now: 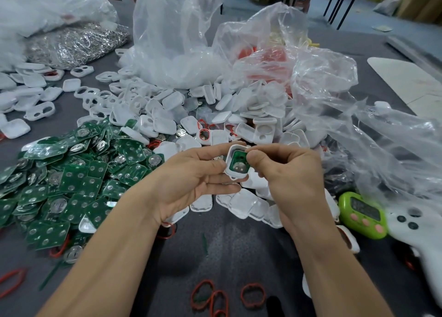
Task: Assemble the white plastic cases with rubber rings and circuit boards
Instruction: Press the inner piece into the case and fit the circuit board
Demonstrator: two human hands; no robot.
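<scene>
Two hands meet above the grey surface (239, 257), both clamped on one white case (230, 170): the left hand (191, 180) grips its left edge, the right hand (287, 173) pinches its upper right corner. A green circuit board (236, 161) sits inside it. Directly behind lies a heap of loose cases (239, 118) spilling from clear plastic bags (172, 41). A pile of boards (71, 180) crowds the left, red rubber rings (253, 295) lie nearest, and a green timer (362, 215) and white controller (418, 233) sit to the right.

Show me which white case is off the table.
The case pinched between left hand and right hand, green board inside; the other cases lie piled on the table.
</scene>
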